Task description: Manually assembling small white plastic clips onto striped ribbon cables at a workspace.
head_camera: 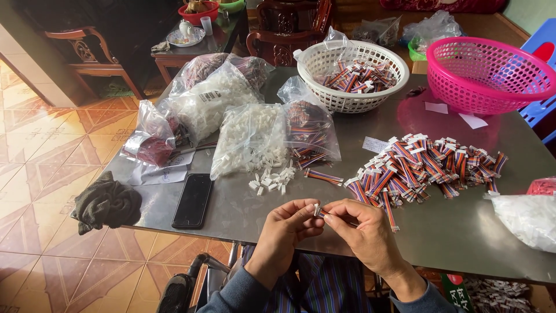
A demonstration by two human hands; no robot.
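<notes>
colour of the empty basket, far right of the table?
Bright pink; the basket is a mesh plastic one, clearest in the head view.

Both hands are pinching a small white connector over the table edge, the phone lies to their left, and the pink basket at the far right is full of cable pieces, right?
Not quite. The head view shows the pink basket empty; the cable pieces sit in the white basket. The rest holds: left hand and right hand pinch the white connector, phone to their left.

Grey metal tabletop [463,232], patterned orange floor tiles [52,139] in daylight, carved dark wooden chairs [87,49] — a low side table [179,55] between them — blue plastic chair [541,40] at right.
</notes>
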